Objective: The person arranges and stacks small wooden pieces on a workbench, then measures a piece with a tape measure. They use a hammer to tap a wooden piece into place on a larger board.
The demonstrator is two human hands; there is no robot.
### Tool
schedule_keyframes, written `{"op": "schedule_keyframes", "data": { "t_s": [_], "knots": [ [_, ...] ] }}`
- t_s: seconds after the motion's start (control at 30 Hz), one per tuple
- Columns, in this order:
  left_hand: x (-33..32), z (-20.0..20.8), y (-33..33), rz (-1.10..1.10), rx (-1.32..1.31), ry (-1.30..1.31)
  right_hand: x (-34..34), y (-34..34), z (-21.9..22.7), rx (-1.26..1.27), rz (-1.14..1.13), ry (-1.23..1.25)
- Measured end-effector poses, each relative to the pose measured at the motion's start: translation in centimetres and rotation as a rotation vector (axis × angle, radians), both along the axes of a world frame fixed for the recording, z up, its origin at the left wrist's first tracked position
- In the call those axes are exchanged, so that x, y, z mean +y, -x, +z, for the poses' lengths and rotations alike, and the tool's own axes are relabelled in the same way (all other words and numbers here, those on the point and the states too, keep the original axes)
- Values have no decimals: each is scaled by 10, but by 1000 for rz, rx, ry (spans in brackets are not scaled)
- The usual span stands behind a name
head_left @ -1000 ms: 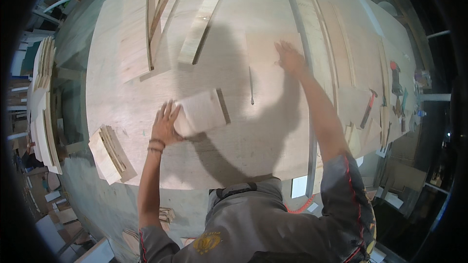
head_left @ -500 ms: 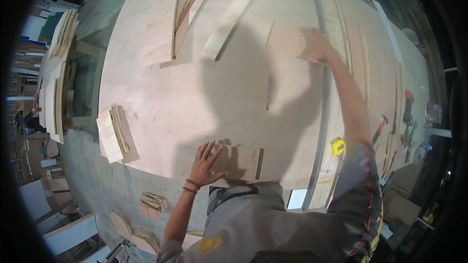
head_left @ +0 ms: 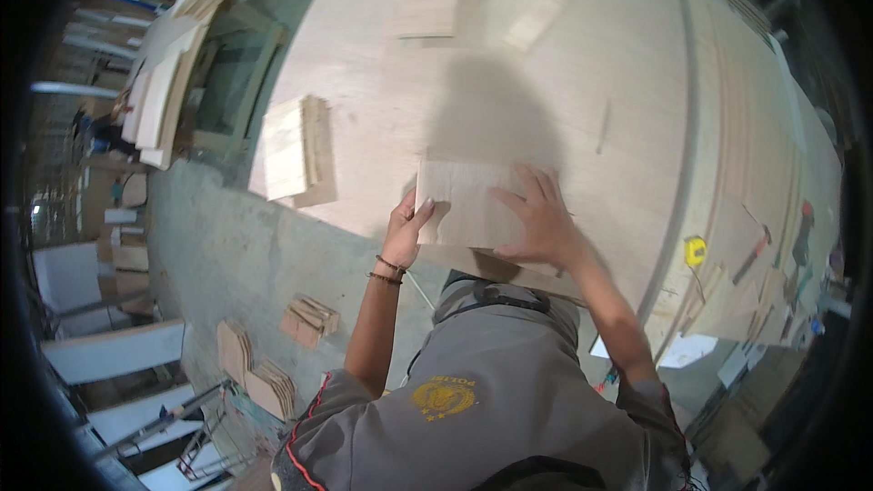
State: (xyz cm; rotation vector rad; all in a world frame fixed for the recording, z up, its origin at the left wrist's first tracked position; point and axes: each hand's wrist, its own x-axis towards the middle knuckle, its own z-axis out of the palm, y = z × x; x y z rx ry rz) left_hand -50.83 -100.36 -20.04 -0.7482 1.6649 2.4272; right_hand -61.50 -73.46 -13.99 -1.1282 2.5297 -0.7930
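Left hand (head_left: 406, 225): grasping near edge, thumb on top | wooden board (head_left: 462, 200): at its 3 o'clock, touching both, over worktop's (head_left: 356, 141) 6 o'clock side, long axis seemingly 9-to-3 | right hand (head_left: 543, 223): fingers splayed on top, cannot tell if gripping

- Tabletop (head_left: 364, 109) bright, lit from above and behind the person (head_left: 509, 373), whose soft shadow (head_left: 496, 95) falls ahead.
- Board (head_left: 468, 177) partly shaded.
- Far planks (head_left: 550, 0) blurred.
- Outer surroundings dim.
- Fisheye bends straight edges; corners black.
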Motion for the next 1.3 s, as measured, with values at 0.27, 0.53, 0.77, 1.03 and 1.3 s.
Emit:
{"op": "schedule_keyframes", "data": {
  "t_s": [0.27, 0.53, 0.77, 1.03, 1.3],
  "knots": [
    [-177, 19, -92, 638, 129, 144, -36, -75, -91, 34, -131, -119],
    [-384, -109, -94, 599, -62, 695, -3, -72, -96, 24, -99, -297],
    [-274, -77, -34, 903, -447, 733, 128, -103, -103, 17, -390, -420],
    [-254, -89, -40, 936, -586, 926, 188, -78, -110, 108, -551, -625],
    [-263, -97, -32, 894, -786, 1089, 195, -42, -112, 65, -569, -583]
  ]
}}
